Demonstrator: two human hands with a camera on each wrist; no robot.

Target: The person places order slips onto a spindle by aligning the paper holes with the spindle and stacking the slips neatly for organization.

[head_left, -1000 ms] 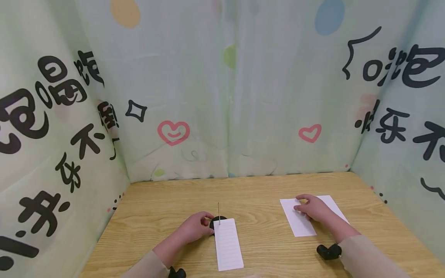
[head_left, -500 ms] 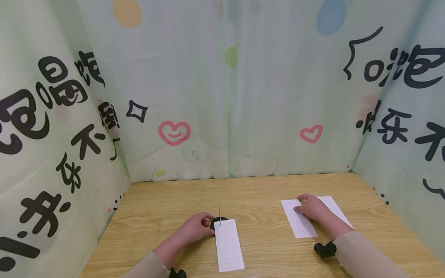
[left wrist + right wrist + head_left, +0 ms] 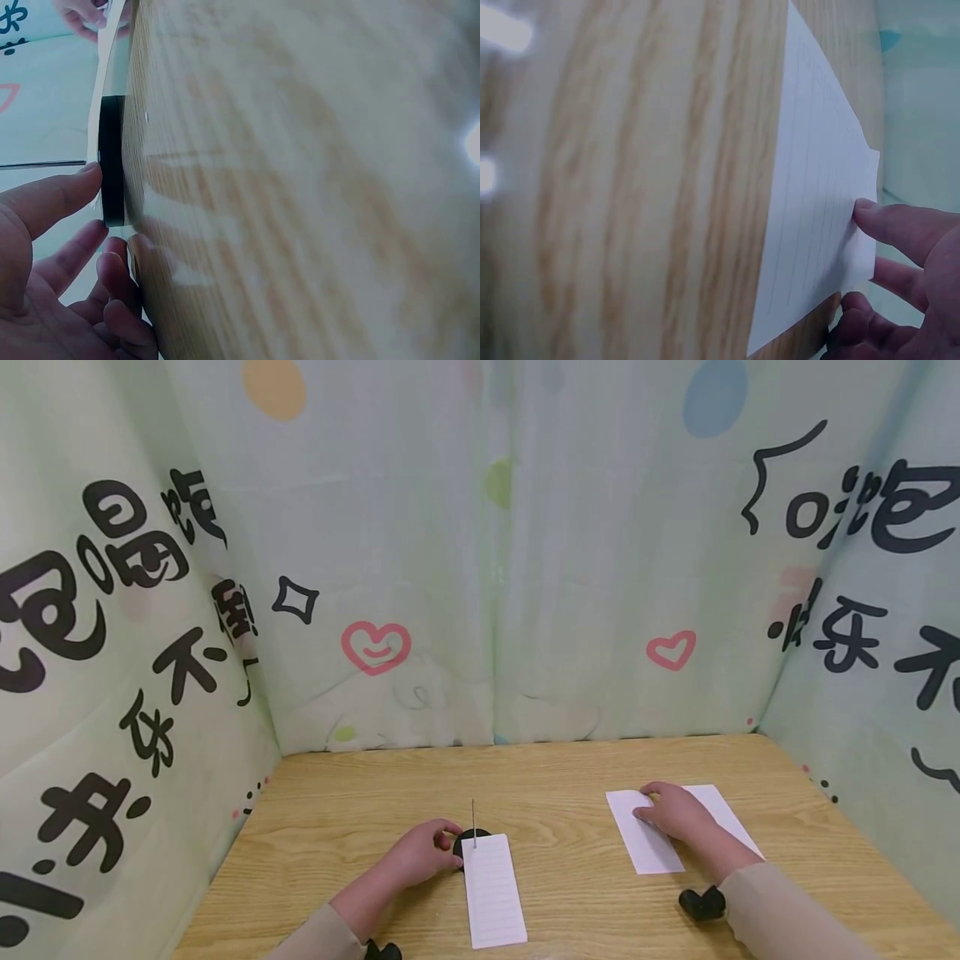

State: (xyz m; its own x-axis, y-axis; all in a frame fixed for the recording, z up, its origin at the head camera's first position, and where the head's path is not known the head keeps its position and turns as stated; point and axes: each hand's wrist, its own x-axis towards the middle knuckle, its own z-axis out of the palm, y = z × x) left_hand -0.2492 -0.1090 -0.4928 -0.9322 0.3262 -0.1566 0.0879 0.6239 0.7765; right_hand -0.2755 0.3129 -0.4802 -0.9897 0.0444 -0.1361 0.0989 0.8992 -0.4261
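A receipt spike [image 3: 112, 150] with a round black base and a thin upright metal pin [image 3: 473, 817] stands left of the table's middle. My left hand [image 3: 422, 855] holds its base by the left side, thumb against the upper edge and forefinger at the rim. A narrow lined paper slip [image 3: 495, 893] sits on the pin at its far end, covering much of the base. Toward the right, my right hand [image 3: 677, 812] pinches the far part of white lined paper [image 3: 810, 217]. The thumb presses its top face; the other fingers are partly hidden behind the paper's edge.
The wooden table [image 3: 360, 785] ends at a pale printed curtain [image 3: 450, 693] behind and on both sides. Black camera mounts [image 3: 702, 903] sit at both wrists, under beige sleeves [image 3: 787, 914]. Bare tabletop lies between the slip and the right paper.
Both hands keep their hold with hardly any movement. My right sleeve and wrist mount have shifted slightly left since a second ago.
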